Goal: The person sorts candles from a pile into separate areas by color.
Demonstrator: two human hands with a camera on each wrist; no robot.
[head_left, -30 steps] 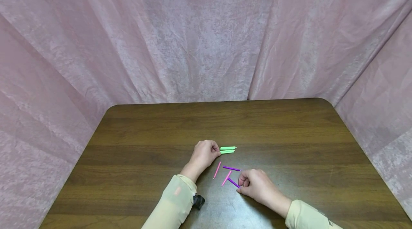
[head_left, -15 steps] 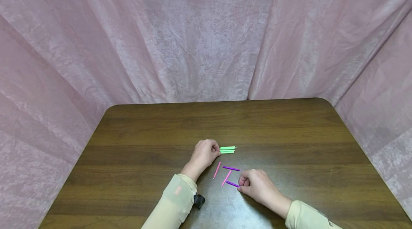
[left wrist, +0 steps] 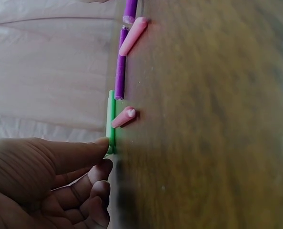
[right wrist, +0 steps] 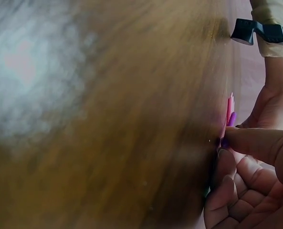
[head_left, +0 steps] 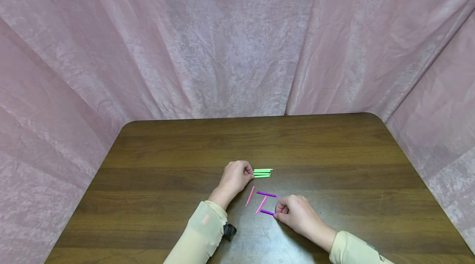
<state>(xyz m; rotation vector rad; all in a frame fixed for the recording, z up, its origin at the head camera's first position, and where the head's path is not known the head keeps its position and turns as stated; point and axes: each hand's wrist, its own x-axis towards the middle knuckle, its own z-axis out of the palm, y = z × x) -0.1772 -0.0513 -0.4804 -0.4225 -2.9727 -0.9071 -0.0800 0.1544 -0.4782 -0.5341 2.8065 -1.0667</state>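
Observation:
Several thin green candle-like sticks (head_left: 262, 173) lie side by side on the table. Their left ends are at the fingertips of my left hand (head_left: 233, 177), and the thumb and finger pinch there in the left wrist view. How many of them it grips, I cannot tell. Nearer to me, my right hand (head_left: 297, 212) pinches the right end of a purple candle-like stick (head_left: 267, 212) low at the tabletop. Another purple stick (head_left: 266, 194) lies just behind it. Two pink sticks, one at the left (head_left: 250, 196) and one between the purple ones (head_left: 261, 206), lie slanted.
The brown wooden table (head_left: 167, 144) has rounded far corners. Pink velvety curtains (head_left: 237, 49) hang behind it and at both sides. A black wrist device (head_left: 229, 232) sits at the left sleeve, close to the tabletop.
The purple stick in my right hand has swung from a steep slant to a flatter one, its free end coming nearer to me. My left hand stays put; the green sticks shift only slightly.

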